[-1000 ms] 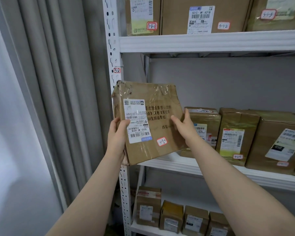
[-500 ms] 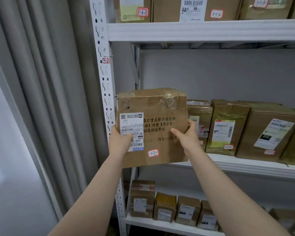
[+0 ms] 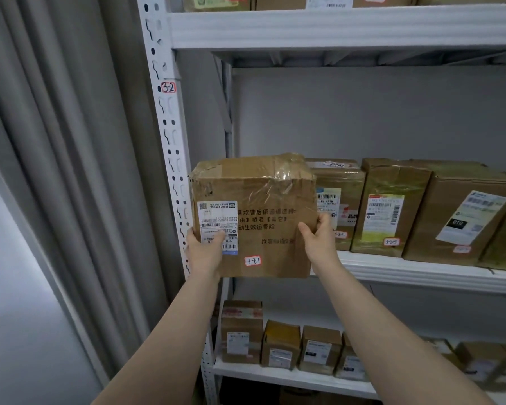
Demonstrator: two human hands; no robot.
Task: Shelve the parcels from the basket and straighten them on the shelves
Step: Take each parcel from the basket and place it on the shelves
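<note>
Shelving is in hand: the parcel (image 3: 254,211), centre frame, hangs at the middle shelf's (image 3: 421,273) left end, with the left grip (image 3: 204,252) and right grip (image 3: 319,241) each clasping a side. Next it likely needs sliding in, squared beside the neighbouring parcel (image 3: 341,200).

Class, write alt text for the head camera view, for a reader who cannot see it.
A left hand and a right hand hold a taped cardboard parcel upright at the left end of a white middle shelf. Labelled parcels stand in a row to its right; a grey curtain hangs on the left.
</note>
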